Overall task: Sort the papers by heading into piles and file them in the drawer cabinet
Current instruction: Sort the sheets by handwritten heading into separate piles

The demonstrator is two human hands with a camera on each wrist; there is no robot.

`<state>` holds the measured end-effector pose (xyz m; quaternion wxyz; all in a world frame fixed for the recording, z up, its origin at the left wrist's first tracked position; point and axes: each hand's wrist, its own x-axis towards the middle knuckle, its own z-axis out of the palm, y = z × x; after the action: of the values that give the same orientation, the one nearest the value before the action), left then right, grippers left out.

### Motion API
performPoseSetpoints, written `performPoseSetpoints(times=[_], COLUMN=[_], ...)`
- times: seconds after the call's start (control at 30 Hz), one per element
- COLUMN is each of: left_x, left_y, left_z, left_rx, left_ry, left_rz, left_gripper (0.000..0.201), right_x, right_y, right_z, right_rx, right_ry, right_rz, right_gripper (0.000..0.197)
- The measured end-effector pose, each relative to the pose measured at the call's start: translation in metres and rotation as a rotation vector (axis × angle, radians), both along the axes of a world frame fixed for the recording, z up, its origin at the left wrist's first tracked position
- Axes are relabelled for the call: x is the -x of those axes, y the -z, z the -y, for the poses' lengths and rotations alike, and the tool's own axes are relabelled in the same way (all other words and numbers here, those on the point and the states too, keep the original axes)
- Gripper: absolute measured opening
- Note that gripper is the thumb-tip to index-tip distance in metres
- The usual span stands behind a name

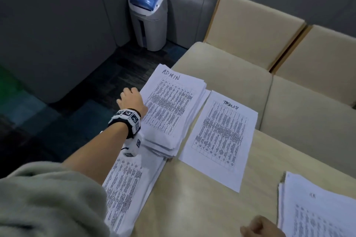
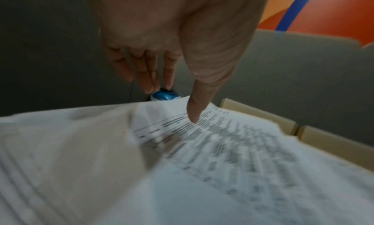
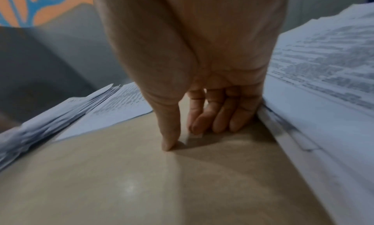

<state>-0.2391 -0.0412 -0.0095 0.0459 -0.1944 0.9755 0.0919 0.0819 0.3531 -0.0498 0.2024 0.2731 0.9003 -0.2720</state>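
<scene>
A thick pile of papers headed ADMIN [image 1: 173, 106] lies at the far left corner of the beige table [image 1: 192, 204]. My left hand [image 1: 131, 100] is at that pile's left edge. Its thumb [image 2: 194, 110] touches the top sheet, and its straight fingers [image 2: 149, 74] reach past the edge. A single TASKLIST sheet [image 1: 221, 136] lies to the right of the pile. Another pile [image 1: 125, 188] lies under my left forearm. A pile headed HR [image 1: 317, 213] sits at the near right. My right hand [image 1: 262, 227] rests on the table beside it, its loosely curled fingers [image 3: 222, 119] holding nothing.
A grey and blue paper shredder [image 1: 148, 17] stands on the dark floor in the corner beyond the table. Beige cushioned seats [image 1: 231, 75] butt against the table's far side. The table's left edge runs under the two left piles, which overhang it.
</scene>
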Motion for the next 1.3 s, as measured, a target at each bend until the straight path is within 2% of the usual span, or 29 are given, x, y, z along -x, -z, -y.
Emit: performPoseSetpoints(times=[0.07,0.17,0.23,0.3,0.4,0.47,0.53,0.6,0.7,0.8,0.87,0.93,0.97,1.07,1.13,1.23,1.3], left_x=[-0.016,-0.058,-0.093,-0.129,-0.182,-0.217,-0.248,-0.276,-0.307,-0.327,-0.337,-0.347,-0.350,-0.349,-0.346,-0.338,-0.334], left_y=[-0.017,-0.038,-0.041,-0.039,-0.036,-0.037,-0.033,-0.026,-0.015,-0.005,0.002,0.003,0.003,0.004,0.009,0.014,0.014], left_z=[-0.009,-0.035,-0.059,-0.089,-0.141,-0.179,-0.219,-0.258,-0.314,-0.358,-0.380,-0.394,-0.399,-0.404,-0.403,-0.402,-0.405], left_rx=[-0.083,-0.284,-0.382,-0.444,-0.483,-0.560,-0.665,-0.751,-0.769,-0.828,-0.817,-0.755,-0.715,-0.651,-0.613,-0.550,-0.508], left_ry=[0.097,0.367,0.505,0.563,0.632,0.661,0.668,0.652,0.586,0.503,0.480,0.432,0.401,0.339,0.285,0.246,0.254], left_rz=[0.068,0.255,0.363,0.426,0.451,0.446,0.457,0.455,0.399,0.361,0.319,0.255,0.223,0.167,0.153,0.177,0.201], left_gripper=[0.046,0.024,0.026,0.029,0.028,0.027,0.026,0.028,0.046,0.066,0.066,0.057,0.053,0.048,0.043,0.035,0.032], right_x=[0.002,0.000,-0.005,-0.012,-0.029,-0.045,-0.063,-0.081,-0.097,-0.101,-0.102,-0.105,-0.106,-0.112,-0.119,-0.132,-0.138], right_y=[-0.018,-0.033,-0.035,-0.034,-0.042,-0.045,-0.046,-0.042,-0.035,-0.029,-0.027,-0.026,-0.026,-0.030,-0.032,-0.038,-0.043], right_z=[0.014,0.009,-0.006,-0.032,-0.076,-0.113,-0.150,-0.182,-0.208,-0.216,-0.218,-0.218,-0.219,-0.226,-0.233,-0.240,-0.245], right_rx=[0.018,-0.026,-0.033,-0.039,0.003,0.022,-0.017,-0.083,-0.041,0.087,0.136,0.133,0.128,0.117,0.127,0.112,0.079], right_ry=[0.021,0.117,0.154,0.195,0.374,0.527,0.623,0.644,0.606,0.569,0.578,0.565,0.571,0.598,0.536,0.461,0.495], right_rz=[-0.084,-0.246,-0.292,-0.343,-0.401,-0.432,-0.412,-0.336,-0.242,-0.248,-0.246,-0.242,-0.272,-0.395,-0.446,-0.519,-0.565], right_gripper=[0.032,0.030,0.030,0.026,0.014,0.022,0.034,0.051,0.071,0.065,0.066,0.069,0.063,0.029,0.016,0.011,0.013])
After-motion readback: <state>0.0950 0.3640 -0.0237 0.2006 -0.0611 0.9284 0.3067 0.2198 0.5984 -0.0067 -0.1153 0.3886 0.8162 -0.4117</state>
